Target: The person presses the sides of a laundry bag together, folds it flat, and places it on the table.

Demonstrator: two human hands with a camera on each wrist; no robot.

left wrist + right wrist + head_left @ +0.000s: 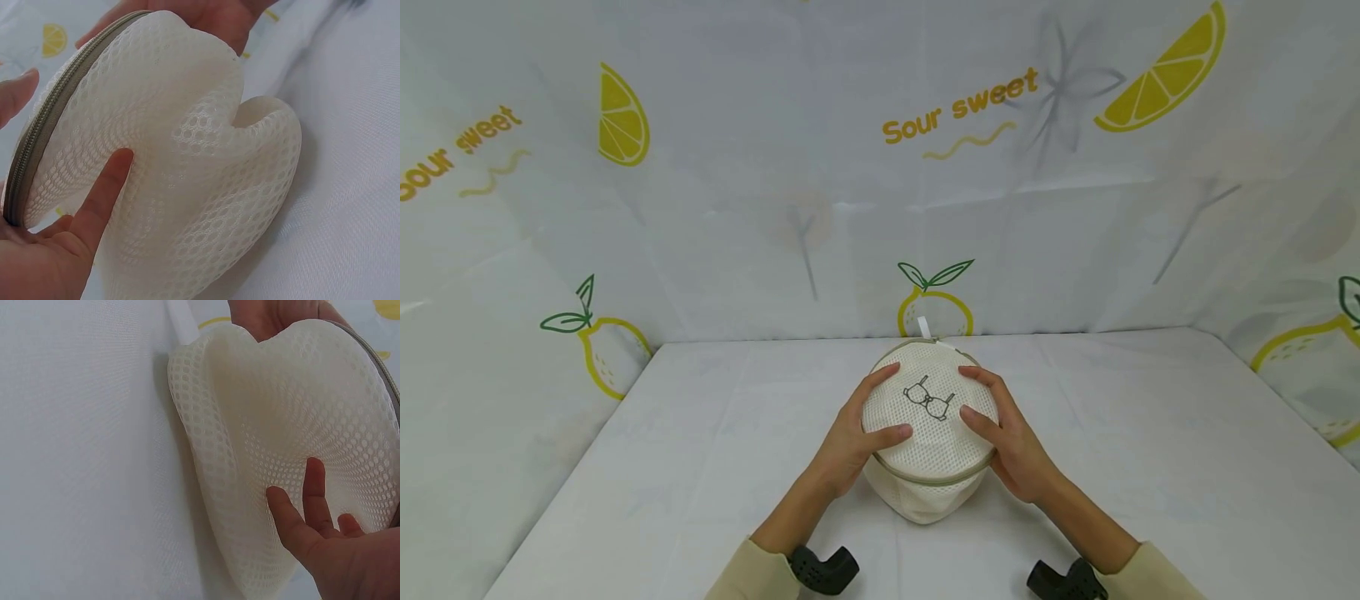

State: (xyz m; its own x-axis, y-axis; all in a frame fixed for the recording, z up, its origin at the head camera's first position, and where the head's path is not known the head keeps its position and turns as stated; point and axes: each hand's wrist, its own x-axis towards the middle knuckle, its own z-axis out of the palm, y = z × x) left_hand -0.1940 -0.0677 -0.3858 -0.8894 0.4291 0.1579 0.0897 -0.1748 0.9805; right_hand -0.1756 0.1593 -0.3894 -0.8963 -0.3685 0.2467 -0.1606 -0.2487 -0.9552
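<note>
A cream mesh laundry bag (932, 454) with a round lid stands on the white cloth, its soft side sagging toward the near edge. Printed on the lid is a dark glasses motif (928, 398), and a zipper (47, 115) runs round the rim. My left hand (850, 437) grips the bag's left side, thumb over the lid. From the right, my right hand (1018, 446) holds the opposite rim the same way. Fingertips of each hand press into the mesh wall (294, 431), which is dented and folded. What lies inside cannot be seen.
White cloth (700, 500) covers the table. Behind it hangs a white sheet (760, 167) with lemon prints, and more of it falls at both sides. A white tag (923, 327) sticks up from the bag's far rim. Black wrist devices (823, 571) sit on both forearms.
</note>
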